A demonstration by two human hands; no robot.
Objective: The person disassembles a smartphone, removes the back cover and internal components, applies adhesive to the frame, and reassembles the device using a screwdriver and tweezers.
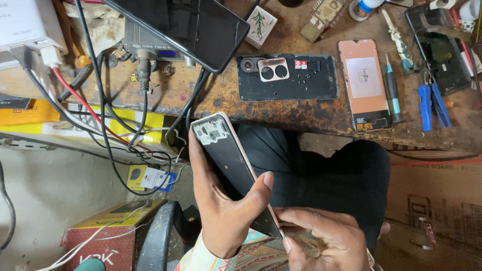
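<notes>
1. Far left, cables (100,115) hang off the worktop (211,95) edge, above a red and yellow box (108,241) on the floor. They're clear of my hands.
2. My left hand (221,216) has the phone frame (228,165) out over my lap, below the worktop edge and tilted up to the left. Palm behind it, thumb pressed on the near long edge, fingers clamped around the back.
3. My right hand (321,236) is at the frame's lower end, thumb and forefinger pinched together right at the edge. There may be a thin pick between them, but I can't make that out from here.
4. Doing this well, I reckon: left grip firm but not bending the frame, right fingertips working close to the seam in small strokes.
5. Up on the worktop, a black back cover (296,80) with its pink camera ring lies flat.
6. Beside it lies a display panel (365,83), then a screwdriver (392,93).
7. Further right, blue-handled pliers (433,103) sit well apart from my hands.
</notes>
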